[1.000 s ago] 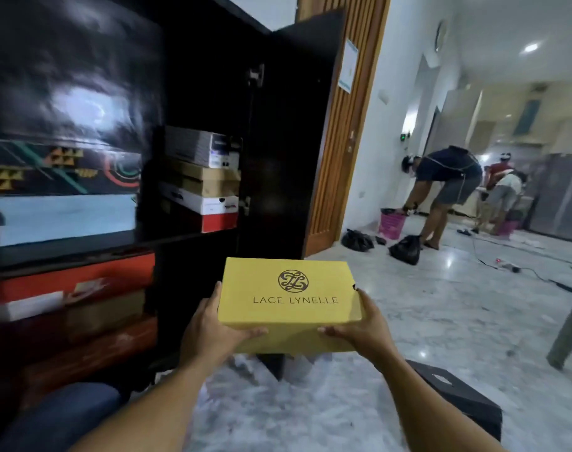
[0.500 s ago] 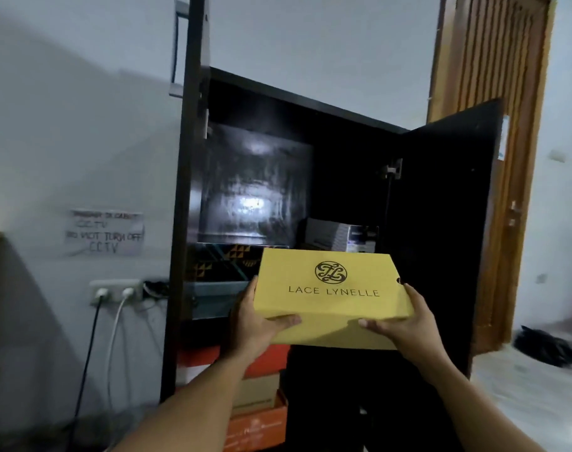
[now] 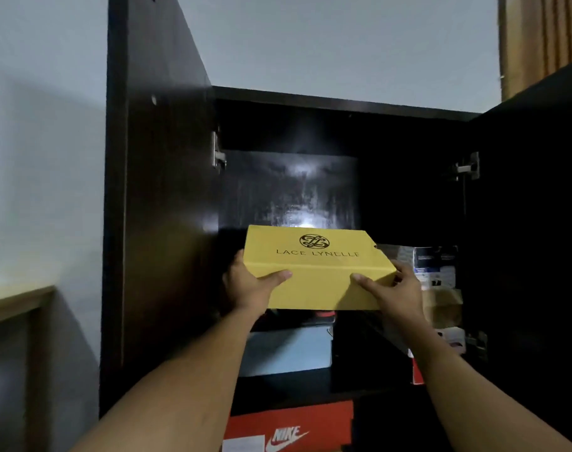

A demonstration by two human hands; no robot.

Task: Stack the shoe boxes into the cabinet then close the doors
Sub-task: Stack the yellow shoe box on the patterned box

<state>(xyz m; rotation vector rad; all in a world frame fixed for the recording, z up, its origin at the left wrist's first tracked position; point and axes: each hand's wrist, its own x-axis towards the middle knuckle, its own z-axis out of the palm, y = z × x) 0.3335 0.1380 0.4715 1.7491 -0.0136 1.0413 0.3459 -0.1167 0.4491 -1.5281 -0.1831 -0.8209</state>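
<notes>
I hold a yellow "Lace Lynelle" shoe box [image 3: 317, 269] level in front of the upper compartment of the dark cabinet [image 3: 343, 102]. My left hand [image 3: 248, 285] grips its left end, thumb on the front face. Gripping the right end is my right hand [image 3: 392, 290]. Both cabinet doors stand open: the left door [image 3: 157, 190] and the right door [image 3: 532, 223]. Below the yellow box sits a light blue box [image 3: 287, 352]. A stack of boxes [image 3: 436, 275] fills the compartment's right side.
An orange Nike box [image 3: 294, 425] lies on the shelf below. A wooden ledge [image 3: 14, 301] juts out at the left by the white wall. A slatted wooden door [image 3: 538, 37] shows at the top right.
The view has swung up and closer to the cabinet. Both hands have raised the yellow box from waist height up to the upper compartment's opening.
</notes>
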